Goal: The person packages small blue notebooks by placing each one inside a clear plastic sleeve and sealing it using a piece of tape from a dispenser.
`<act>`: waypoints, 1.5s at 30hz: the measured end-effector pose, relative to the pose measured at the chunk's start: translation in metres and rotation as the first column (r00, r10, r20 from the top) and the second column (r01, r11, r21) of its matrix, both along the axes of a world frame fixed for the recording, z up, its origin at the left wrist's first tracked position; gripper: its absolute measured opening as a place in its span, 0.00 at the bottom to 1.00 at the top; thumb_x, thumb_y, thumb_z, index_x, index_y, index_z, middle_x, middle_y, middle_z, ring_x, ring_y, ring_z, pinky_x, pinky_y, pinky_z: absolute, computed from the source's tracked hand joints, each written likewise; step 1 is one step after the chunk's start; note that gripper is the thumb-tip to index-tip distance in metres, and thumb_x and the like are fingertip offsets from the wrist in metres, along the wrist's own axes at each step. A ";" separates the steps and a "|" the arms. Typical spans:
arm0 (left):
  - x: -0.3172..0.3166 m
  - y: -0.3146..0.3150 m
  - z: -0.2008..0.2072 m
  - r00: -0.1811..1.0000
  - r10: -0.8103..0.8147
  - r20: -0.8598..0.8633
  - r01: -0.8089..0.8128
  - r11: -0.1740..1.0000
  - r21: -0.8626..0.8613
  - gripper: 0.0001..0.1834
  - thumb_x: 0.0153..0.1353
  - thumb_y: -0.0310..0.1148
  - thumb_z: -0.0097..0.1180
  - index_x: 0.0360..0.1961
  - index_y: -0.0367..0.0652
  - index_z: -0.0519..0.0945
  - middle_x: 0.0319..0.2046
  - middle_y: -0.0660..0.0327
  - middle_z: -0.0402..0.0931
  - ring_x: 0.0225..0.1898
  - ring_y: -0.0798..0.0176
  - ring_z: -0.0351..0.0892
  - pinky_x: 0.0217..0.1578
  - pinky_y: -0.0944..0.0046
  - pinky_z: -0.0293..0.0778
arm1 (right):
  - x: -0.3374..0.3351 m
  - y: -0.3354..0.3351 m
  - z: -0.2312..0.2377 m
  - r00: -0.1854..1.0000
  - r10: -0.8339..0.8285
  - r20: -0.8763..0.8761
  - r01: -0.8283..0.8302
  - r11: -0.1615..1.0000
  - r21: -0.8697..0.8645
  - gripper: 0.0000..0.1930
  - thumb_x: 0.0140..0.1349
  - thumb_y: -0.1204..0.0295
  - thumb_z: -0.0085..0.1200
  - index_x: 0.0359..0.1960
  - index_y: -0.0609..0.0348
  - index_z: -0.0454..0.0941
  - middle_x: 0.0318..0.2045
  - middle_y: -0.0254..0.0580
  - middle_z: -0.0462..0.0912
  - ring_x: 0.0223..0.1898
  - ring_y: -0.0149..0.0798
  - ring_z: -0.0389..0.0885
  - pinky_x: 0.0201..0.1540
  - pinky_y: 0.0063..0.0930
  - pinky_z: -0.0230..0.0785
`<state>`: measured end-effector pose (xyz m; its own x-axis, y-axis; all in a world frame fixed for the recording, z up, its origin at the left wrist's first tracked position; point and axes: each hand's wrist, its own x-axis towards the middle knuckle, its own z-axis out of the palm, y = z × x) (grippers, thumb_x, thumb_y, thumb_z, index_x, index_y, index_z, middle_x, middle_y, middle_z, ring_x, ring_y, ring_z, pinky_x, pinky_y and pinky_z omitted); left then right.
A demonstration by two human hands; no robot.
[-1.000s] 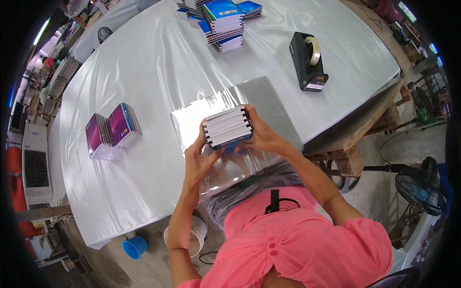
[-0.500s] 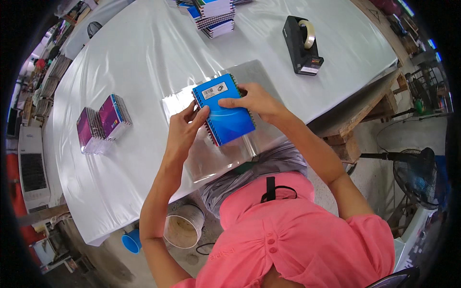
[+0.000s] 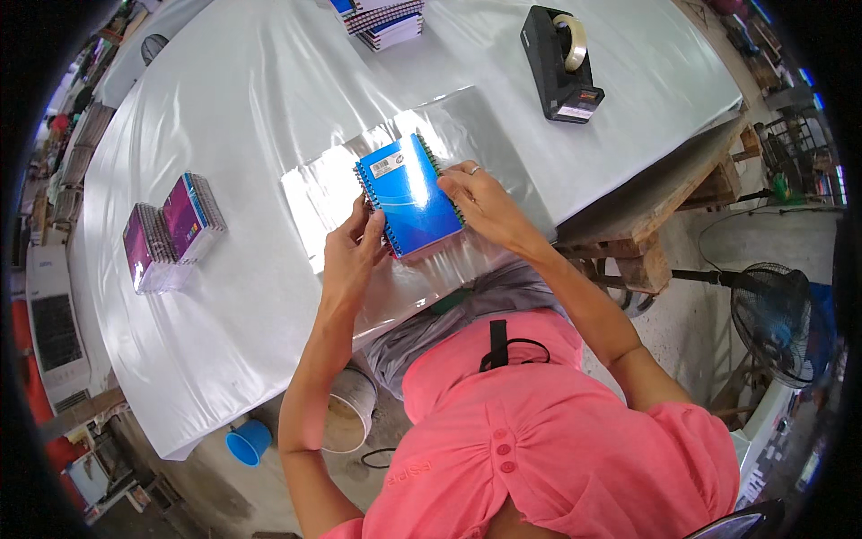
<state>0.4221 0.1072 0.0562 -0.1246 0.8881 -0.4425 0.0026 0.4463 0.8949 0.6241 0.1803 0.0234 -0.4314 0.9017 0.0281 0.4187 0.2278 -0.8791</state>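
Observation:
A stack of blue spiral notebooks [image 3: 409, 193] lies flat on a clear shiny plastic sheet [image 3: 328, 189] near the front edge of the table [image 3: 224, 99]. My left hand [image 3: 350, 251] grips the stack's lower left edge. My right hand [image 3: 485, 202], with a ring on one finger, presses against its right side. Both hands hold the stack between them.
A black tape dispenser [image 3: 561, 63] stands at the back right. More spiral notebooks [image 3: 377, 16] are piled at the far edge. Two wrapped purple notebook packs [image 3: 171, 229] lie at the left. Below the table are a bucket [image 3: 346, 409], a blue cup [image 3: 247, 440] and a floor fan [image 3: 777, 319].
The stack was held up on its edge a second ago. It has since been turned cover-up and laid down on the plastic sheet, with both hands staying on it.

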 end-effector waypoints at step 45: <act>-0.042 -0.036 -0.037 0.316 -0.082 -0.945 0.458 0.886 0.076 0.23 0.66 0.29 0.48 0.62 0.57 0.72 0.66 0.67 0.64 0.73 0.42 0.43 0.65 0.27 0.34 | 0.071 0.013 0.008 0.795 -0.591 0.138 0.605 0.790 -0.103 0.15 0.44 0.75 0.68 0.30 0.66 0.75 0.23 0.46 0.82 0.26 0.41 0.81 0.33 0.32 0.73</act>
<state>0.3803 0.0713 0.0195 -0.0001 0.9990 0.0449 0.9488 -0.0141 0.3157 0.6948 0.1931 0.0316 0.2009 0.9717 -0.1242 0.5129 -0.2124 -0.8318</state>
